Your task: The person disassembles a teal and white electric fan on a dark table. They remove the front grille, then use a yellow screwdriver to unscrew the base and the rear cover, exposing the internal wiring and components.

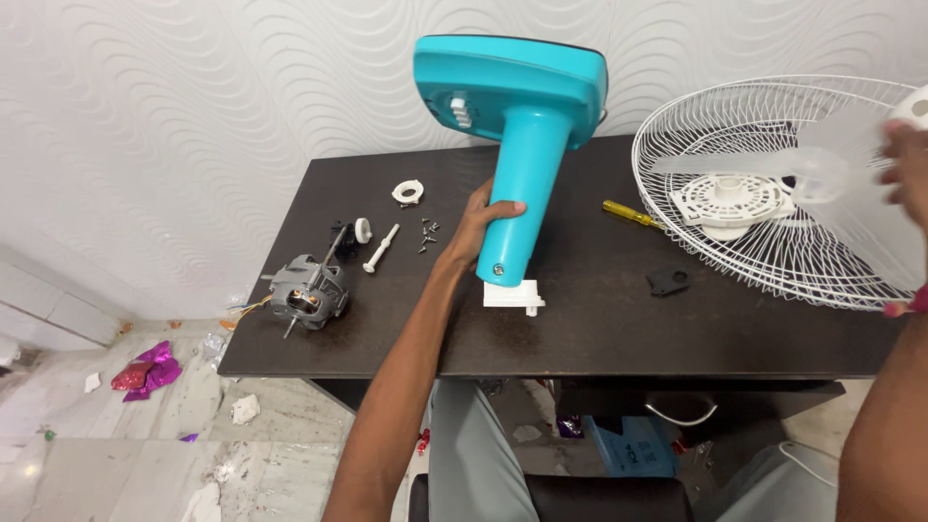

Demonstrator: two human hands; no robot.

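While the teal fan stand point(522, 145) is upended on the dark table point(599, 329), with its broad base in the air and only its small white neck fitting point(512, 295) touching the table near the middle of the front edge, it is top-heavy, and that is the main risk I see in the head view. The left hand point(483, 227) wraps its fingers around the lower part of the column, thumb across the front, closed on it; if that grip loosens, the heavy base could swing over toward the back edge or drop onto the loose screws point(426, 233) and the white shaft pin point(381, 249) just to its left. A slide of the white fitting toward the front edge could also carry the stand off the table.

The left arm reaches up from the front edge, forearm straight, wrist bent slightly inward. The right hand point(904, 169) is raised at the right edge of the view, blurred, at a translucent fan blade point(851, 184) above the white wire guard point(773, 193) that lies at the right end of the table; I cannot tell how its fingers are set. A loose hold there could let the blade fall onto the guard or nudge it over the right edge.

The fan motor point(307, 293) sits near the front left corner, the yellow screwdriver point(630, 214) lies between the stand and the guard, and a small black part point(668, 281) lies just in front of the guard.
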